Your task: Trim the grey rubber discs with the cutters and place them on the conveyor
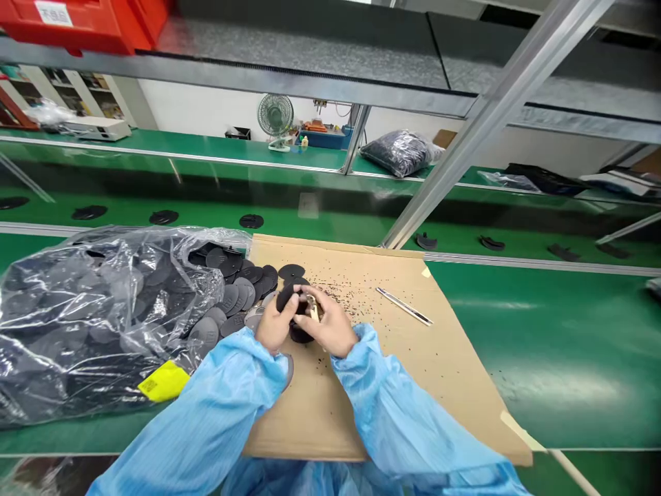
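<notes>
My left hand (276,324) is closed round the edge of a black plastic disc (286,296), held above the cardboard. In my right hand (333,322) is a small hand tool with a pale handle (313,308), its head up against the disc; its exact kind is partly hidden by my fingers. Small black scraps (343,296) are strewn over the cardboard sheet (403,386) around my hands. To the left, loose black discs (242,293) spill from a clear plastic bag (103,324) full of more of them. Further black discs lie under and behind my hands.
A slim knife-like tool (404,306) lies on the cardboard, right of my hands. Black parts (251,220) sit spaced along the green belt (206,210) behind. A metal post (465,158) slants up at right. A red bin (87,24) stands on the overhead shelf.
</notes>
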A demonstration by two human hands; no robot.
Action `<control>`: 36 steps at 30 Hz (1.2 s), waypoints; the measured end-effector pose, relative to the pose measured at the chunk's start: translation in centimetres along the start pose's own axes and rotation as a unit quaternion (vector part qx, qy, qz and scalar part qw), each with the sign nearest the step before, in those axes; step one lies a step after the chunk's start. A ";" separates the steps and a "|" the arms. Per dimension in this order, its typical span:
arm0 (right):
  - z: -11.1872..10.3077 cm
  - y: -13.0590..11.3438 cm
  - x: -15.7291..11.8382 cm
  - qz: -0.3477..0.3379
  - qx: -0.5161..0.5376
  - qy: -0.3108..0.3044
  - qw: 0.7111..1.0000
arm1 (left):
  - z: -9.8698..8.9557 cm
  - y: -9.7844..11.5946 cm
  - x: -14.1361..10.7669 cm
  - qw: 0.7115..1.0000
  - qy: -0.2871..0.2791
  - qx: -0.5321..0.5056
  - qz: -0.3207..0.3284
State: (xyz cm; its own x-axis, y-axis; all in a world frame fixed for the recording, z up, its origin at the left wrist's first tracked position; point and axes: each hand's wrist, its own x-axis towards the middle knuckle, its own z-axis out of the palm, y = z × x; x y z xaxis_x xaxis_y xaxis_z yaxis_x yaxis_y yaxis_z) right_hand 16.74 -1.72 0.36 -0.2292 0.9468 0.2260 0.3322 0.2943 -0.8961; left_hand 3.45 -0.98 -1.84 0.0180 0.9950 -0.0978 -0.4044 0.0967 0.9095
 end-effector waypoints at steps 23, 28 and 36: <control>-1.2 3.1 -0.7 -0.100 -0.249 0.046 0.962 | -0.7 2.2 0.2 0.983 -0.017 -0.118 -0.140; -1.1 2.9 -0.8 -0.104 -0.254 0.054 0.960 | -0.7 2.3 0.3 0.981 -0.034 -0.119 -0.148; -1.6 2.7 -0.7 -0.104 -0.270 0.024 0.957 | -0.9 2.3 0.4 0.982 -0.037 -0.115 -0.147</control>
State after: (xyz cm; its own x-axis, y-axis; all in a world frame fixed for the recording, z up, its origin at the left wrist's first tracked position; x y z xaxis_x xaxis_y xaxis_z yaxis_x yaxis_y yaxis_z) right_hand 19.31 -1.41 -1.60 -0.3047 0.8610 0.4072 0.7111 0.4901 -0.5041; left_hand 1.74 -0.41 -0.16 0.2279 0.9248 -0.3047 -0.5678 0.3805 0.7299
